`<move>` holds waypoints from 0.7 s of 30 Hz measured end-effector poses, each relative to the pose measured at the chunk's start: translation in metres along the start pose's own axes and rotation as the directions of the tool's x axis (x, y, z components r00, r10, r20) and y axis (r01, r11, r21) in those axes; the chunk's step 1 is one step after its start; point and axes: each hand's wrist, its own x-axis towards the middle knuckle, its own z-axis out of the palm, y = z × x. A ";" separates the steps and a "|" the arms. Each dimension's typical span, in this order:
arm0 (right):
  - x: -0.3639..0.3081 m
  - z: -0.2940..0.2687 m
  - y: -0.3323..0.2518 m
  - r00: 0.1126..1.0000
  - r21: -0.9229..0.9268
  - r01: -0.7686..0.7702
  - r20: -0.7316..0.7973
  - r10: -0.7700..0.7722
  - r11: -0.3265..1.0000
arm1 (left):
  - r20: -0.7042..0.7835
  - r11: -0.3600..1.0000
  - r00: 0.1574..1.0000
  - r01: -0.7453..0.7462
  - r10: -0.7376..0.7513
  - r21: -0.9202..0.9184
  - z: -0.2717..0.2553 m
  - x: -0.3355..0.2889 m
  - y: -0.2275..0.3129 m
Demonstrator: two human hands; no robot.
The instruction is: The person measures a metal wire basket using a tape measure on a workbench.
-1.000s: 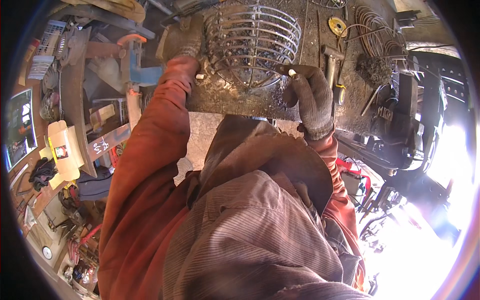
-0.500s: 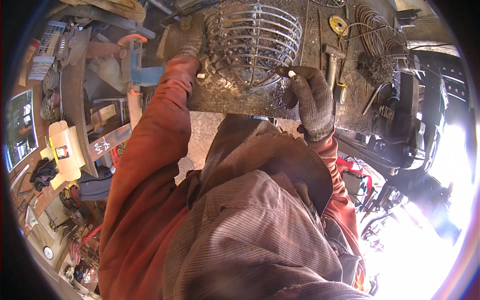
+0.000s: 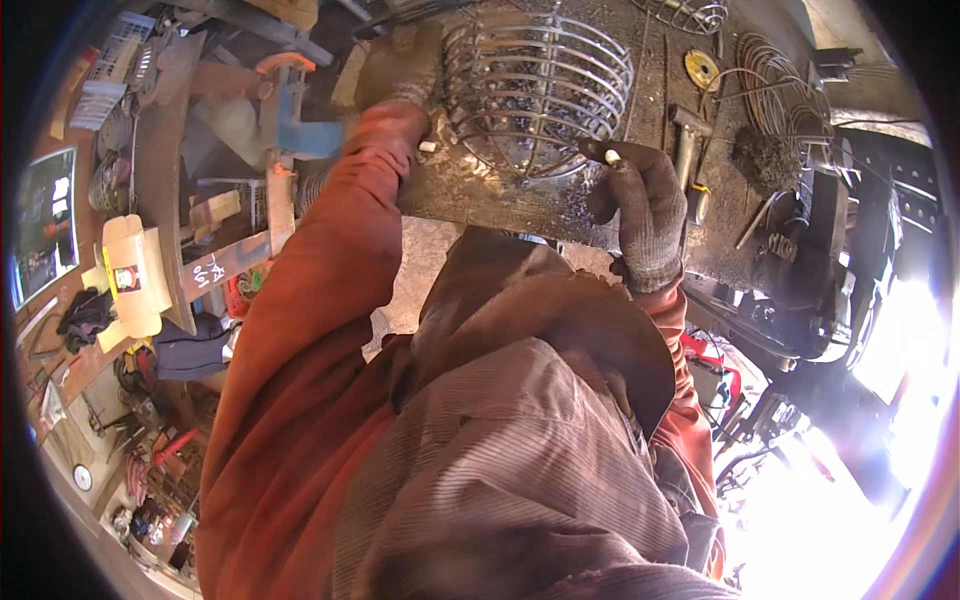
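A round cage of bent metal rods (image 3: 545, 92) lies on the dirty workbench (image 3: 470, 205). My right hand (image 3: 648, 215), in a knitted work glove, is at the cage's near right side, above the bench's front edge. Its fingers are pinched on a short white piece of chalk (image 3: 612, 157). My left hand (image 3: 402, 72), also gloved, rests at the left side of the cage; its fingers are dark and blurred, so their grip is unclear. A second short white piece (image 3: 427, 146) lies beside my left wrist.
Right of the cage lie a hammer (image 3: 688, 148), a yellow disc (image 3: 702, 70), a tape measure (image 3: 699, 203) and a coil of wire rod (image 3: 775, 85). A blue clamp-like tool (image 3: 305, 138) stands left of my forearm. Shelving and an opened cardboard box (image 3: 135, 275) are farther left.
The whole view has shifted, so bench, cage and hands appear farther right. Both hands keep nearly the same place beside the cage, and the chalk stays in my right fingers.
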 end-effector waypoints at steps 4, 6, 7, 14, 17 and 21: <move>0.000 0.000 0.003 1.000 -0.013 0.003 0.005 -0.003 1.000 | 0.016 1.000 1.000 0.001 -0.001 -0.022 -0.002 -0.006 0.003; -0.002 0.001 0.000 1.000 -0.028 0.005 -0.012 -0.005 1.000 | 0.028 1.000 1.000 0.006 -0.005 -0.030 -0.005 -0.010 0.007; -0.002 0.000 0.000 0.999 -0.027 0.021 -0.029 -0.022 0.999 | 0.024 0.999 1.000 0.007 -0.006 -0.038 -0.005 -0.009 0.008; -0.007 -0.019 0.021 0.974 0.023 0.019 -0.225 -0.013 1.000 | 0.016 1.000 1.000 -0.001 0.001 -0.028 -0.001 -0.001 0.009; -0.010 -0.025 0.038 0.951 -0.025 -0.036 -0.309 0.027 0.999 | 0.030 1.000 1.000 0.002 -0.001 -0.030 0.001 0.002 0.015; -0.007 -0.032 0.078 0.928 0.057 0.051 -0.371 -0.026 0.997 | 0.054 1.000 0.998 -0.014 0.015 -0.021 0.006 -0.001 0.023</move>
